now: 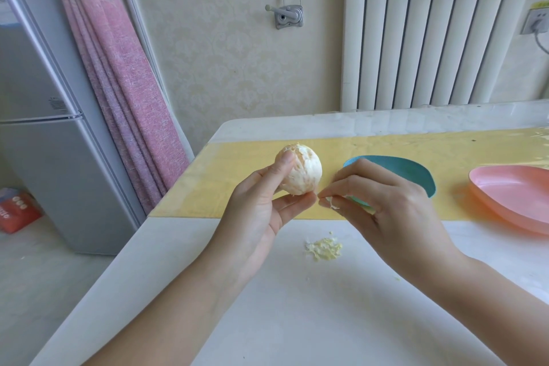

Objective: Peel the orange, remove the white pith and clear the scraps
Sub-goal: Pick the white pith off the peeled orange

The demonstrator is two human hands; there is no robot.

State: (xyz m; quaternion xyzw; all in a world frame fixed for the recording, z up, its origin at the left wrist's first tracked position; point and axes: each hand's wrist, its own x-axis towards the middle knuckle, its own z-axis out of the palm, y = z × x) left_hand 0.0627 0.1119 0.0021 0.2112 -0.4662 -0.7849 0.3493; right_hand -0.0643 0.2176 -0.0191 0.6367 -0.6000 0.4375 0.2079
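The left hand [255, 211] is holding the peeled orange [306, 172] above the counter [297, 306], its fingers [282, 169] gripping the fruit with the thumb on top and the fingertips underneath. The right hand [386, 205] is hovering just beside the orange, thumb and forefinger pinching a strand of white pith [332, 202]. A small pile of pith scraps [324, 249] is lying on the counter below, with a teal dish [410, 172] and a pink dish [511, 196] sitting beyond.
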